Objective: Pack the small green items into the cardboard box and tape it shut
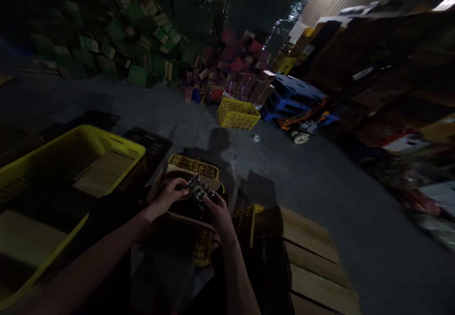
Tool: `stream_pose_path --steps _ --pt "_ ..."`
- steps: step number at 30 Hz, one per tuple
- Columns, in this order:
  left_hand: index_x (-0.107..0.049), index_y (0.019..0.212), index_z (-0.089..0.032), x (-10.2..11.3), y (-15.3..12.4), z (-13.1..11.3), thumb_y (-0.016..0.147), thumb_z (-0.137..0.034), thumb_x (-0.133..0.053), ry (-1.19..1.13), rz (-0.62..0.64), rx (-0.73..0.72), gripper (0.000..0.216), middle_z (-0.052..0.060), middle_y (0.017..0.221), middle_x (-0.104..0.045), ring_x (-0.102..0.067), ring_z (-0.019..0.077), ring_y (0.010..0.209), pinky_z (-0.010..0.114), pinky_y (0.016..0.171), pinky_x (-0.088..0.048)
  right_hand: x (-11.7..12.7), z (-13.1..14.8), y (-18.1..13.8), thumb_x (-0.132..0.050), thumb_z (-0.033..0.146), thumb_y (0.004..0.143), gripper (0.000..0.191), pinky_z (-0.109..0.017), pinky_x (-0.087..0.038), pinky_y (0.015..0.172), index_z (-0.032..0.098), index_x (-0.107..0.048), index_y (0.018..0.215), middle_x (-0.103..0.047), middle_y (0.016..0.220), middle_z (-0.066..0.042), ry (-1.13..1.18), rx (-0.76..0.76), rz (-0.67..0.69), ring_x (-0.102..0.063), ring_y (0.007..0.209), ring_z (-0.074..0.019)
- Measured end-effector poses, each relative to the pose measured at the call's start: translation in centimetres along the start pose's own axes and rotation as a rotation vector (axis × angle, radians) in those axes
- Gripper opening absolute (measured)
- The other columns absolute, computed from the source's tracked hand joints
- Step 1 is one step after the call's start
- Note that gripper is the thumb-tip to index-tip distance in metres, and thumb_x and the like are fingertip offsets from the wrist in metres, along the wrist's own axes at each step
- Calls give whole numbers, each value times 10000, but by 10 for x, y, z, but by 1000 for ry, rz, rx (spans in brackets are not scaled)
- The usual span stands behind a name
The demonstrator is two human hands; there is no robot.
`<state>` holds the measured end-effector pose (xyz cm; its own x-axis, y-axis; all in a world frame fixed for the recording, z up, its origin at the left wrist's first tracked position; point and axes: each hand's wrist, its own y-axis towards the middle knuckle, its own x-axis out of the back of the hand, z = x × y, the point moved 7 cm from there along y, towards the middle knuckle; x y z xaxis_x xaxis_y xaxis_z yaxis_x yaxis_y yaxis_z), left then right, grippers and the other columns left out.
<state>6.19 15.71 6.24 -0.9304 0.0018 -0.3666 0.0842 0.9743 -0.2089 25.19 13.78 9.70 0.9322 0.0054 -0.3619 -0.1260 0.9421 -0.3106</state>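
Observation:
Between my two hands is a small dark object in shiny clear plastic (pixel 197 190), with some greenish-yellow patches; its kind is too dim to make out. Fingers of my left hand (pixel 172 195) pinch its left side. On the other side my right hand (pixel 217 211) grips it, thumb on top. Below them sits an open cardboard box (pixel 174 169), dark inside, its contents hidden in shadow. The box rests on an upturned-looking yellow crate (pixel 204 251), and a yellow lattice piece (pixel 194 164) shows behind its far edge.
A large yellow crate (pixel 133 150) with cardboard pieces stands at left. Several cardboard cartons (pixel 316 253) line up at lower right. Farther off are a yellow basket (pixel 238 115), blue pallets (pixel 293 90), a pallet jack (pixel 301 130) and heaps of green boxes (pixel 138 75) and reddish boxes (pixel 245 80).

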Motion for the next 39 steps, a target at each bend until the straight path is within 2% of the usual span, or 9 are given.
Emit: stream_pose_path --steps 4,8,14,19,25,28,31,35,39 --pt "-711 1195 -225 -8 -7 0 697 -339 -900 -44 89 60 544 84 1220 -709 -695 270 1102 384 901 -603 1 0 3 -978 340 636 490 -379 -575 942 216 -804 1077 -808 1133 -67 -8 29 28 -748 1010 -271" --pt "-689 1315 -251 -19 -13 -2 740 -322 -877 -29 201 53 609 80 1342 -693 -654 292 1216 395 993 -560 5 -1 6 -963 331 664 492 -382 -557 974 228 -792 1114 -805 1155 -66 -36 54 34 -744 1045 -273" --pt "-772 1130 -179 -14 -7 -11 755 -399 -870 123 121 -39 445 71 1117 -774 -700 277 1068 360 930 -558 -2 1 4 -933 311 715 499 -383 -538 1026 251 -774 1184 -760 1291 -59 -50 66 105 -712 1146 -273" --pt "-790 1036 -177 -8 -3 -15 761 -418 -859 171 77 -77 372 59 1012 -787 -721 253 958 343 874 -568 -1 0 3 -943 317 690 461 -385 -569 968 240 -795 1120 -791 1197 -55 -32 52 87 -736 1064 -269" --pt "-720 1246 -233 -11 -8 -2 759 -404 -885 51 120 48 543 92 1256 -740 -696 294 1152 371 899 -583 2 1 5 -935 326 679 486 -392 -578 930 228 -791 1133 -800 1162 -68 -71 72 82 -739 1030 -276" --pt "-651 1346 -255 -11 -11 9 752 -391 -907 -39 124 141 661 121 1317 -707 -712 294 1140 424 945 -575 4 2 7 -913 326 691 479 -396 -568 940 239 -786 1145 -796 1168 -62 -103 99 97 -730 1045 -276" --pt "-643 1353 -233 -9 -12 15 738 -349 -924 -89 128 193 686 139 1290 -715 -733 293 1096 455 985 -563 8 3 9 -904 318 671 459 -401 -564 929 249 -788 1110 -799 1131 -49 -151 146 75 -722 1036 -279" --pt "-642 1378 -240 -11 -12 11 778 -265 -865 -171 168 209 641 133 1300 -718 -712 298 1161 464 1030 -546 11 9 9 -872 287 652 425 -372 -554 905 245 -787 1066 -798 1056 -30 -260 213 27 -711 985 -260" --pt "-668 1379 -239 -22 -17 -2 772 -187 -785 -195 270 196 620 125 1308 -724 -682 315 1222 477 1066 -521 7 20 6 -804 246 676 394 -358 -536 926 233 -778 1069 -788 1041 -28 -395 291 47 -697 1001 -262"
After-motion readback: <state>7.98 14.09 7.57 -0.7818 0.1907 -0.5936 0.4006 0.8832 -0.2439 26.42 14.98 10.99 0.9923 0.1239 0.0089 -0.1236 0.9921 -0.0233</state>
